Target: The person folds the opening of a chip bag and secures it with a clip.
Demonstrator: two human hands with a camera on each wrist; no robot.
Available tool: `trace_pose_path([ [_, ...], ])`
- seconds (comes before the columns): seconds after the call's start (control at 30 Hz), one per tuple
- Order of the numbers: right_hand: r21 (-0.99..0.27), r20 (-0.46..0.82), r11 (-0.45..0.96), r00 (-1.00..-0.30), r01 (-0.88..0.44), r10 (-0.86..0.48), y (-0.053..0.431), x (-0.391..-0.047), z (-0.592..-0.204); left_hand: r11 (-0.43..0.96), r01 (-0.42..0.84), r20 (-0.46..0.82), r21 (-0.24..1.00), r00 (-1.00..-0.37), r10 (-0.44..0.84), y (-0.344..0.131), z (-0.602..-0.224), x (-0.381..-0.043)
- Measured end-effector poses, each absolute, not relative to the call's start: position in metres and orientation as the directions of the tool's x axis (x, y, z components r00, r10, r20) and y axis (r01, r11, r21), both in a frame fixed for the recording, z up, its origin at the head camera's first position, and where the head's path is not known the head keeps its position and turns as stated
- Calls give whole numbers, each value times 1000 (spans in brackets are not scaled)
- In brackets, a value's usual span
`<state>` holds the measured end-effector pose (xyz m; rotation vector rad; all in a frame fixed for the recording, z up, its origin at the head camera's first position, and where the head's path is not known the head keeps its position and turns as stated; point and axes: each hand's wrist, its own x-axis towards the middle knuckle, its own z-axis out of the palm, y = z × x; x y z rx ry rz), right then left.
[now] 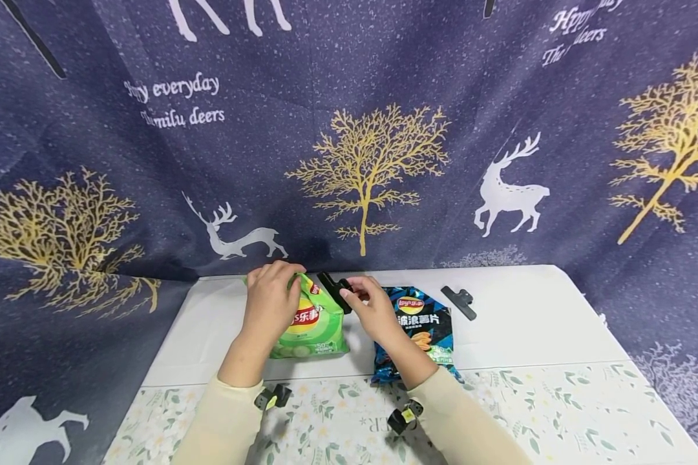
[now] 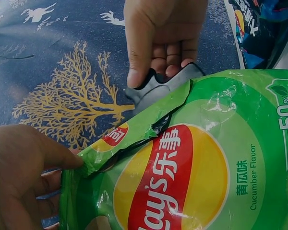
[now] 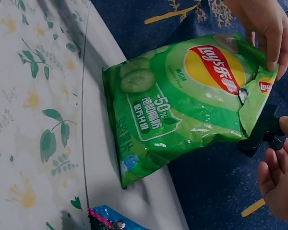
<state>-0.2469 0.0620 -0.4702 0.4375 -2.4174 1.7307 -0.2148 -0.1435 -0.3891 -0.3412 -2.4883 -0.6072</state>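
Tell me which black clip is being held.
The clip at the green chip bag, pinched by the right hand; the other clip lies untouched on the table, to the right of the blue chip bag.

A green Lay's cucumber-flavor chip bag (image 1: 320,336), its top folded over into a slanting flap, is held near the far edge of the surface (image 1: 512,336), toward the far left corner. A black clip (image 1: 334,292) is held at the folded top; whether it is clamped cannot be told.
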Motion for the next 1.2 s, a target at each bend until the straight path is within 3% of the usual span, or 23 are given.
trace_pose_path([
  [0.47,-924,304,186,-936,-335,-177,62,-246,-458,866,353,563,353,-820,105,-144,-390,-215],
  [0.87,-877,370,221,-892,-427,-259,65,-224,-424,864,357,563,354,-820,108,-144,-391,-216],
  [1.2,-844,418,245,-872,-477,-257,63,-223,-423,861,361,569,358,-816,105,-144,-391,-216],
])
